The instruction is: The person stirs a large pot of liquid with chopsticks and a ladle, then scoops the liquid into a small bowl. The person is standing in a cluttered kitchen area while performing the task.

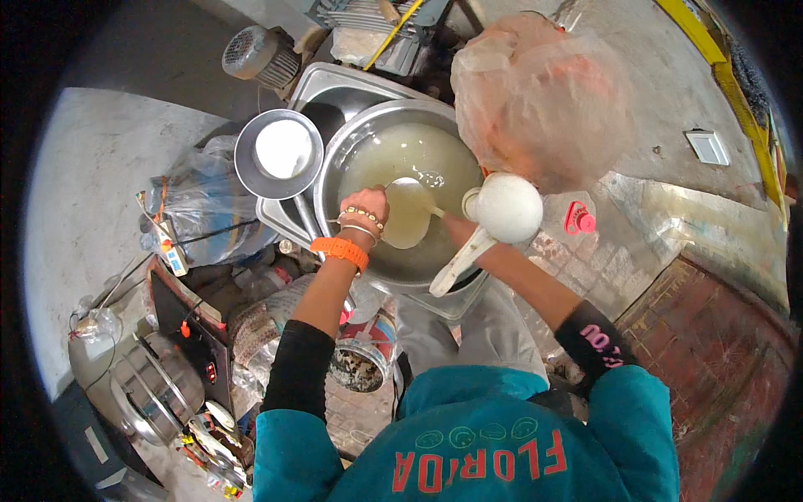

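Observation:
A wide steel basin (323,182) of cloudy, pale yellowish liquid sits in front of me. Inside it is a round scoop (404,219), its bowl filled with similar pale liquid. My left hand (366,206), with bracelets and an orange wristband, grips the scoop's left rim. From the right, my right hand (457,229) meets the scoop's short, light handle and appears closed around it; its fingers are partly hidden. A white long-handled ladle (507,207) overlaps my right forearm in the view; what supports it is hidden. Past my left hand stands a metal saucepan (248,154) with white contents.
Under the basin is a steel sink (307,88). A large translucent plastic bag (539,94) bulges close on the right. An electric motor (260,56) sits behind. A red plastic cap (580,218) lies right; a dirty bucket (361,364) and a power strip (172,251) are left.

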`<state>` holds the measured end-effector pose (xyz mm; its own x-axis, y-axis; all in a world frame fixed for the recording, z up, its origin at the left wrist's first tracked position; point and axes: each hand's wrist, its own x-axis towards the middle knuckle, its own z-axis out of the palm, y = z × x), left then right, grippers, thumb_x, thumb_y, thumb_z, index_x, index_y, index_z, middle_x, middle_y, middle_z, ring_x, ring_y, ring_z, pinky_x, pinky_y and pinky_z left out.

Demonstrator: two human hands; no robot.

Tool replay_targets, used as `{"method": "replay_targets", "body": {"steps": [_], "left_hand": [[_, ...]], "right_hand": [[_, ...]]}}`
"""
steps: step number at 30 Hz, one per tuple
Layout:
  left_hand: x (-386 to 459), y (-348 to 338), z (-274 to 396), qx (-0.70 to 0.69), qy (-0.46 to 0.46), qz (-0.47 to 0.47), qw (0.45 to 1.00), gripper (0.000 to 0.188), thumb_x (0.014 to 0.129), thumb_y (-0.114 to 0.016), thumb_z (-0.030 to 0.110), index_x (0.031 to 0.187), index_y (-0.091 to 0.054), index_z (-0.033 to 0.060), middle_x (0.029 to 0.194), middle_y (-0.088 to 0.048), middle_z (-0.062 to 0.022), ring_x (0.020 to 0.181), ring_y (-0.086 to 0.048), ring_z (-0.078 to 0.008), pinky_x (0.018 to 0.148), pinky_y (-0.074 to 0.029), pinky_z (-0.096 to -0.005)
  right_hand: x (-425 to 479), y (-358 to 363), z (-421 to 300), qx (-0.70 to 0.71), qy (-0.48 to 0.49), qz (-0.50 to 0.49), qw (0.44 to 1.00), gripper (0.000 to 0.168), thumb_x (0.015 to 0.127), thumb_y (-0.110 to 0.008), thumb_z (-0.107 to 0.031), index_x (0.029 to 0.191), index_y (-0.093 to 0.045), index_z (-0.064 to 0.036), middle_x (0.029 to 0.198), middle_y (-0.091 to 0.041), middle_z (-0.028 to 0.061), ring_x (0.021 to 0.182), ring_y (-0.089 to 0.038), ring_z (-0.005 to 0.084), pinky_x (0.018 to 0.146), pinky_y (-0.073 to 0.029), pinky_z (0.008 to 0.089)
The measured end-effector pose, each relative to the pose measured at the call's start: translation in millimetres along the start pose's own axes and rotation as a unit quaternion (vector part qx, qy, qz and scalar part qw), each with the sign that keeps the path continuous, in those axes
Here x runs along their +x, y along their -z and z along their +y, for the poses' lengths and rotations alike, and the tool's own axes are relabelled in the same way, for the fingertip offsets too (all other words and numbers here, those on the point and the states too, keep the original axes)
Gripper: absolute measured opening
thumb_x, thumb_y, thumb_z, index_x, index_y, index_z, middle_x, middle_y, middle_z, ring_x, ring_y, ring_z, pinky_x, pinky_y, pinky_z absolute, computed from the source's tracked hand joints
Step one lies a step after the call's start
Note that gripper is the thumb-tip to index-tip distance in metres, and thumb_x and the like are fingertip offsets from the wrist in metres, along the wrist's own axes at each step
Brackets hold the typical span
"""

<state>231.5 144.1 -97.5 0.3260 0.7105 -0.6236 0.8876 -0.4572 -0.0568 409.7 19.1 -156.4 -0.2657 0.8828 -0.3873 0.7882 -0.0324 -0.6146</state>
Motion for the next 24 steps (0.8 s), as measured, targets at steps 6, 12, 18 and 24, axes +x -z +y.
{"method": "replay_targets", "body": {"steps": [6,12,18,24], "left_hand": [[7.8,-2.6,-11.8,0.01,-0.039,0.005,0.999,0.022,0.081,-0.044,0.016,0.092,-0.059,0.0061,0.087,-0.063,-0.0158,0.081,-0.062,-0.03,0.07,-0.05,-0.0385],[8.4,14.9,-18.6,-0.013,-0.056,0.029,0.998,0.033,0.08,-0.05,0.033,0.099,-0.058,0.0068,0.078,-0.064,-0.0149,0.073,-0.062,-0.0326,0.066,-0.049,-0.0411],[-43.0,-61.5,-17.6,-0.299,0.048,0.213,0.929,0.057,0.076,-0.058,0.042,0.119,-0.045,0.0058,0.063,-0.061,-0.0155,0.063,-0.06,-0.0352,0.057,-0.048,-0.0433],[-36.9,-86.5,-1.1,-0.233,0.12,0.29,0.92,0.052,0.076,-0.057,0.025,0.122,-0.041,0.0074,0.055,-0.057,-0.0151,0.053,-0.058,-0.034,0.051,-0.047,-0.0433]], "right_hand": [[-18.0,24.1,-38.7,-0.029,0.011,-0.008,0.999,0.019,0.071,-0.052,-0.008,0.089,-0.059,-0.005,0.074,-0.061,0.0168,0.069,-0.062,0.0317,0.058,-0.05,0.0446],[11.4,6.2,-32.4,-0.092,0.019,0.03,0.995,0.028,0.074,-0.05,-0.006,0.102,-0.051,-0.002,0.072,-0.06,0.0175,0.069,-0.062,0.0314,0.057,-0.05,0.0429],[7.4,-15.1,-50.7,-0.03,-0.072,0.045,0.996,0.034,0.072,-0.054,-0.007,0.105,-0.047,-0.003,0.075,-0.059,0.0191,0.071,-0.061,0.0327,0.058,-0.049,0.0438],[9.6,-34.9,-69.8,0.252,-0.113,0.117,0.954,0.021,0.076,-0.057,-0.014,0.09,-0.054,0.001,0.08,-0.06,0.0201,0.075,-0.059,0.0375,0.067,-0.047,0.0455]]}}
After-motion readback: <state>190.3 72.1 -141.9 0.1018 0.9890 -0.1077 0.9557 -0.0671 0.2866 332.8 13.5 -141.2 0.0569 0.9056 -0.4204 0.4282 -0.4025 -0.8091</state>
